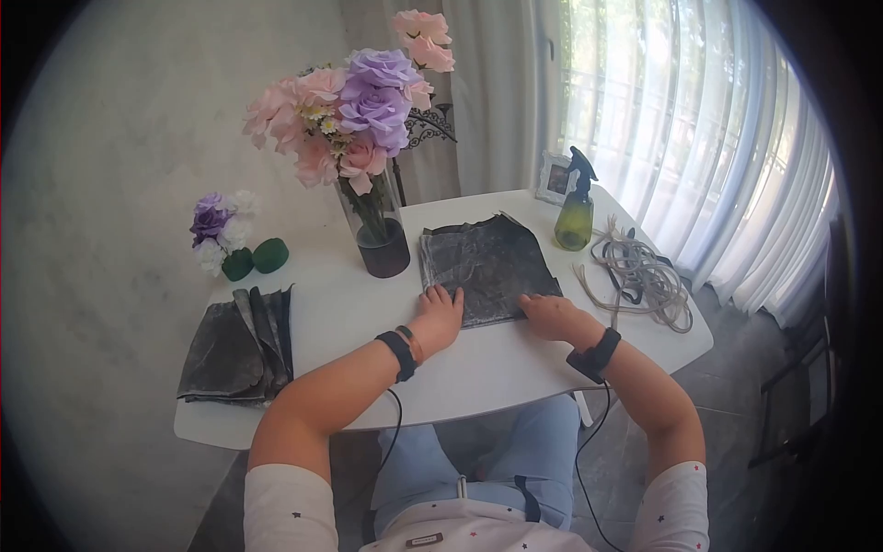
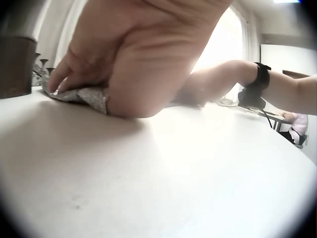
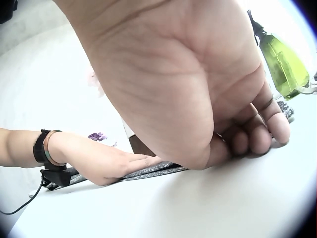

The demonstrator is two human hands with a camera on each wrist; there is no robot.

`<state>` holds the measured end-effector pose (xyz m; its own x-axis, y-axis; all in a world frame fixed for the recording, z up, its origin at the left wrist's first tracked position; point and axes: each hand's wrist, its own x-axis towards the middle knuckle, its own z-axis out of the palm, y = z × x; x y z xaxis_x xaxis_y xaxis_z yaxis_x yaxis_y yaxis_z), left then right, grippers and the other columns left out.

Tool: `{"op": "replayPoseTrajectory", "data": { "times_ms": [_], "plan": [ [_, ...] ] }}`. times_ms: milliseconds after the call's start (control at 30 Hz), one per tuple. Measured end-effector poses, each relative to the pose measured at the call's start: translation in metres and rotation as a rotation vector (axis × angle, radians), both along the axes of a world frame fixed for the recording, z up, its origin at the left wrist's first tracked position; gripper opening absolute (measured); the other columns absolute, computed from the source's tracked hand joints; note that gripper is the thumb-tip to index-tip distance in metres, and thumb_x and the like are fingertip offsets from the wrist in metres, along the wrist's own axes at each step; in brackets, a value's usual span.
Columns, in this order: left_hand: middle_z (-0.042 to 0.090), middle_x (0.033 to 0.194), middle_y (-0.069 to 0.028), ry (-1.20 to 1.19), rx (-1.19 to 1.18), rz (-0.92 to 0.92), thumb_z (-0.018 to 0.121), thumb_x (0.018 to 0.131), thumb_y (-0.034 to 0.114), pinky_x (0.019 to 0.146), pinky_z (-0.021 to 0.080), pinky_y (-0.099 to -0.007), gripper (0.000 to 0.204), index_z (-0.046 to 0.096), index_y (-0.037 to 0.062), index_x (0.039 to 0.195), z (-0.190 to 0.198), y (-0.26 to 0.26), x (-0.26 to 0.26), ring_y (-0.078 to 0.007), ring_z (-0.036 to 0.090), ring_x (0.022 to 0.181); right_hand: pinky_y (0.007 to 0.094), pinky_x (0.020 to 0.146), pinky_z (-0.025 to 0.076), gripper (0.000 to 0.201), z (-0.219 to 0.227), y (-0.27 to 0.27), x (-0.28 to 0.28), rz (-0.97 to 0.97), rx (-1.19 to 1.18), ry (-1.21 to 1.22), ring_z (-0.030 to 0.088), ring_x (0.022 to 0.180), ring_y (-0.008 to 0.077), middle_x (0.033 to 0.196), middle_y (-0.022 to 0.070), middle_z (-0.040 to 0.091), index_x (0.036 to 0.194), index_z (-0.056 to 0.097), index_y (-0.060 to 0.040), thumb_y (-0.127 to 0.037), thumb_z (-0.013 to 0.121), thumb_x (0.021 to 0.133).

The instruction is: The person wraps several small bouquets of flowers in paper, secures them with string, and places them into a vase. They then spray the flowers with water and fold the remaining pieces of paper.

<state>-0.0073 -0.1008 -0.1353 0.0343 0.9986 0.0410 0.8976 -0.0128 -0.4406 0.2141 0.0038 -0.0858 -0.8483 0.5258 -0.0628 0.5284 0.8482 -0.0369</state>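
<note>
A folded dark grey cloth (image 1: 486,267) with a worn, mottled surface lies flat near the middle of the white table. My left hand (image 1: 436,319) rests on its near left corner, fingers lying straight over the fabric. At the near right corner, my right hand (image 1: 556,318) presses on the edge, thumb side toward the cloth. In the right wrist view the fingers (image 3: 260,141) of that hand are loosely bent, with tips down by the tabletop. From the left wrist, a grey fold of cloth (image 2: 91,97) shows under the left palm.
Another dark folded cloth pile (image 1: 235,354) lies at the table's left end. Behind stand a glass vase (image 1: 382,248) of pink and purple flowers and a small flower bunch (image 1: 221,230). To the right are a green spray bottle (image 1: 574,221), a picture frame (image 1: 555,178) and coiled cords (image 1: 648,281).
</note>
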Motion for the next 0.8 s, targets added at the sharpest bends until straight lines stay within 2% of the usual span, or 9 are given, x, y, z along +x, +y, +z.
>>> {"op": "replayPoseTrajectory", "data": {
  "times_ms": [267, 367, 433, 467, 533, 567, 633, 767, 800],
  "plan": [
    [0.019, 0.141, -0.0385, -0.327, -0.435, 0.089, 0.050, 0.084, 0.042, 0.102, 0.012, -0.0680, 0.086, 0.006, 0.0029, 0.147, 0.054, 0.005, -0.011, -0.0492, 0.021, 0.133, 0.0460, 0.073, 0.050, 0.018, 0.042, -0.006, 0.009, 0.034, -0.049, 0.037, 0.063, 0.083, 0.0384, 0.084, 0.0198, 0.065, 0.094, 0.059, -0.0017, -0.012, 0.046, 0.085],
    [0.017, 0.145, -0.0338, -0.481, -0.569, 0.134, 0.048, 0.083, 0.058, 0.105, 0.005, -0.0661, 0.090, 0.014, 0.0041, 0.147, 0.083, 0.000, -0.008, -0.0419, 0.014, 0.139, 0.0458, 0.073, 0.050, 0.018, 0.078, -0.017, 0.008, 0.033, -0.022, 0.058, 0.062, 0.080, 0.0378, 0.082, 0.0185, 0.065, 0.090, 0.060, -0.0026, -0.014, 0.048, 0.086],
    [0.031, 0.141, -0.0314, -0.556, -0.409, 0.102, 0.049, 0.081, 0.065, 0.101, 0.006, -0.0692, 0.084, 0.042, -0.0004, 0.135, 0.076, 0.008, -0.007, -0.0417, 0.028, 0.133, 0.0454, 0.072, 0.049, 0.018, 0.103, -0.026, 0.006, 0.069, 0.022, 0.123, 0.062, 0.077, 0.0368, 0.080, 0.0178, 0.064, 0.090, 0.060, -0.0028, -0.015, 0.049, 0.085],
    [0.031, 0.141, -0.0314, -0.556, -0.403, 0.099, 0.049, 0.081, 0.065, 0.101, 0.006, -0.0692, 0.084, 0.042, -0.0004, 0.135, 0.076, 0.011, -0.006, -0.0417, 0.028, 0.133, 0.0444, 0.072, 0.049, 0.016, 0.117, -0.032, 0.003, 0.064, 0.017, 0.136, 0.062, 0.078, 0.0350, 0.079, 0.0170, 0.064, 0.087, 0.060, -0.0027, -0.014, 0.049, 0.084],
    [0.054, 0.120, -0.0285, -0.623, -0.324, 0.046, 0.047, 0.085, 0.061, 0.098, 0.026, -0.0624, 0.071, 0.062, -0.0049, 0.108, 0.084, 0.013, -0.003, -0.0403, 0.051, 0.114, 0.0435, 0.073, 0.049, 0.016, 0.138, -0.036, -0.002, 0.080, -0.014, 0.186, 0.062, 0.079, 0.0342, 0.079, 0.0166, 0.064, 0.086, 0.061, -0.0026, -0.012, 0.048, 0.084],
    [0.054, 0.120, -0.0285, -0.618, -0.321, 0.041, 0.047, 0.085, 0.061, 0.098, 0.026, -0.0624, 0.071, 0.062, -0.0049, 0.108, 0.083, 0.013, -0.005, -0.0403, 0.051, 0.114, 0.0427, 0.074, 0.048, 0.016, 0.146, -0.035, -0.007, 0.097, -0.049, 0.235, 0.062, 0.080, 0.0334, 0.080, 0.0162, 0.064, 0.084, 0.061, -0.0024, -0.011, 0.048, 0.083],
    [0.065, 0.093, -0.0232, -0.737, -0.180, -0.021, 0.049, 0.088, 0.053, 0.085, 0.043, -0.0492, 0.063, 0.065, -0.0071, 0.094, 0.074, 0.017, -0.011, -0.0381, 0.061, 0.088, 0.0410, 0.076, 0.048, 0.016, 0.162, -0.025, -0.020, 0.114, -0.036, 0.263, 0.062, 0.083, 0.0327, 0.083, 0.0170, 0.063, 0.084, 0.061, -0.0005, -0.007, 0.047, 0.081],
    [0.064, 0.083, -0.0218, -0.960, -0.025, -0.075, 0.056, 0.086, 0.043, 0.074, 0.048, -0.0405, 0.051, 0.063, -0.0077, 0.090, 0.066, 0.033, -0.036, -0.0372, 0.061, 0.082, 0.0407, 0.080, 0.047, 0.019, 0.191, 0.008, -0.056, 0.159, 0.047, 0.378, 0.060, 0.091, 0.0317, 0.097, 0.0164, 0.061, 0.095, 0.061, -0.0006, -0.006, 0.049, 0.082],
    [0.064, 0.080, -0.0211, -1.002, 0.223, -0.049, 0.059, 0.085, 0.037, 0.073, 0.048, -0.0416, 0.045, 0.062, -0.0073, 0.087, 0.071, 0.031, -0.043, -0.0370, 0.061, 0.079, 0.0403, 0.080, 0.047, 0.021, 0.194, 0.016, -0.066, 0.170, 0.089, 0.444, 0.060, 0.091, 0.0311, 0.098, 0.0164, 0.061, 0.097, 0.061, -0.0001, -0.005, 0.049, 0.081]
  ]
}}
